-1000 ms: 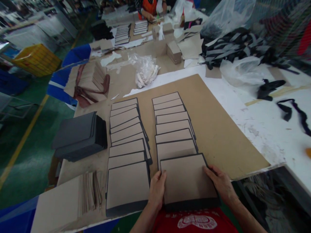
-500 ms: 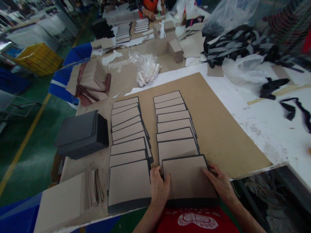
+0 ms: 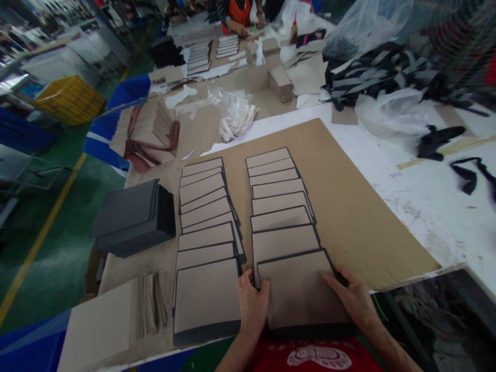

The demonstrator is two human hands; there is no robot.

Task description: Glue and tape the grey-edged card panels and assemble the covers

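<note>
Left hand [image 3: 253, 299] and right hand [image 3: 351, 297] are holding the front board [image 3: 300, 294]

The front board, beige with a dark border, is lying at the near edge of the surface [image 3: 414, 191], overlapping the board behind it in the right row [image 3: 281, 204]. The left grip is pinching its left edge, the thumb resting on the beige face and the fingers bending beside the edge. The right grip is holding the opposite edge, thumb on top and fingers reaching around the side; the undersides are hidden. The dark near border is facing the person's red shirt [image 3: 320, 355].

Just beside the left hand, a left row [image 3: 205, 206] of similar boards is overlapping toward the far side. Both rows are resting on a large brown sheet [image 3: 360, 222]. Left of them, a stack of dark sheets [image 3: 126, 209] is sitting near a pile of plain beige boards [image 3: 98, 325], some of which are leaning on edge. Farther back, a strapped bundle of boards [image 3: 153, 129] is standing near a clear bag [image 3: 236, 113] of pale pieces. To the right, a heap of dark strips [image 3: 375, 77] is lying beside crumpled plastic [image 3: 387, 111]. At the far end, a co-worker in orange [image 3: 238, 13] is handling something too small to tell.
</note>
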